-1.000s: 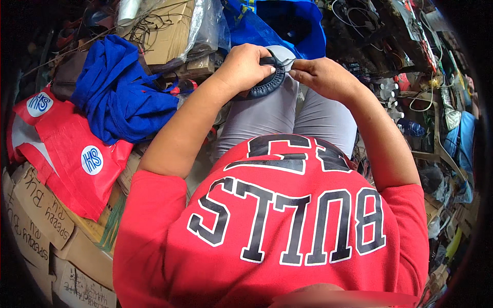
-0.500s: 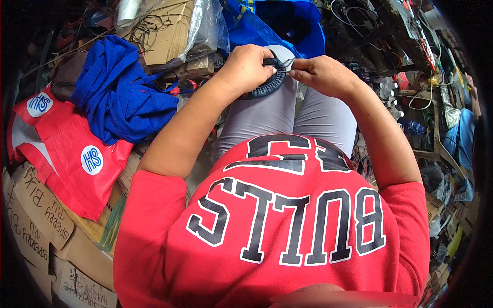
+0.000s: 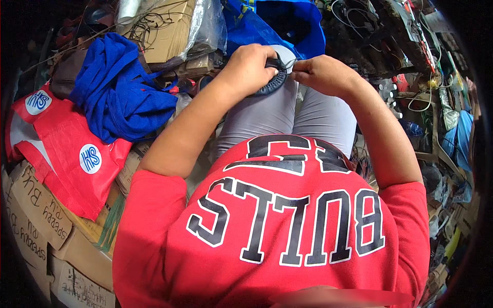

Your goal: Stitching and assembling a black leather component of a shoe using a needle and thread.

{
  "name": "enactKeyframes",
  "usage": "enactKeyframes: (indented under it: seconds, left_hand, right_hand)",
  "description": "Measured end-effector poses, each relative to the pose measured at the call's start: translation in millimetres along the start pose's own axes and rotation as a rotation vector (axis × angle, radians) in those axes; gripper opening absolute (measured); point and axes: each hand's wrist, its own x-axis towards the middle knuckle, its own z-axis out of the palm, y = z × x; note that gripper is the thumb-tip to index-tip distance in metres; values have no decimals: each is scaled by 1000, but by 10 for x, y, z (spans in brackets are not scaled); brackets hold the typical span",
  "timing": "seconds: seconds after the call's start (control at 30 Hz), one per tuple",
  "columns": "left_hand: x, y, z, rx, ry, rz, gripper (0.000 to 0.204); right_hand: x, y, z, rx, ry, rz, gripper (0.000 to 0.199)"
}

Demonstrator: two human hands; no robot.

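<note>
Head view showed the left hand (image 3: 249, 66) closed over a dark ribbed shoe sole (image 3: 275, 82) on the grey-trousered knees (image 3: 287, 110) — the right hand (image 3: 321, 74) pinched its edge. It looked light, flexible rubber — best gripped by the rim.

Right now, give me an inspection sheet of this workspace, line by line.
Surface: no table; work rests on the lap in grey trousers.
Job's things: dark ribbed round rubber piece, gripped by the left hand; the right hand pinches at its light-coloured edge.
Clutter: crumpled blue cloth bag over red fabric bags with round white badges; flattened brown cardboard boxes; clear plastic sheet over cardboard; large blue carrier bag.
Hands: both bare, closed on the piece; what the right pinches is too small to tell.
Cables: tangled dark and light wires at upper right.
Surroundings: crowded shelves of small parts on the right.
</note>
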Motion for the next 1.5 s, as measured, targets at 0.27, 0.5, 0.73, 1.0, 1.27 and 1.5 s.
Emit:
enactKeyframes:
  seconds: [0.27, 0.5, 0.73, 1.0, 1.27, 1.5]
  left_hand:
    - [-556, 204, 250, 283, 327, 67, 42]
    - [-418, -82, 177, 135, 282, 244, 27]
    - [-472, -168, 271, -48, 286, 161, 26]
    - [-457, -168, 401, -82, 343, 122, 24]
    - [-454, -157, 389, -95, 329, 124, 23]
    - [-450, -154, 395, -85, 326, 139, 23]
  right_hand:
    - [-26, 26, 183, 149, 14, 28, 35]
    - [-278, 90, 148, 664, -173, 27, 36]
    - [-499, 65, 325, 592, 136, -87, 41]
    - [-439, -7, 326, 548, 186, -152, 34]
    - [-383, -17, 350, 514, 224, -178, 33]
    - [-369, -75, 254, 348, 194, -149, 35]
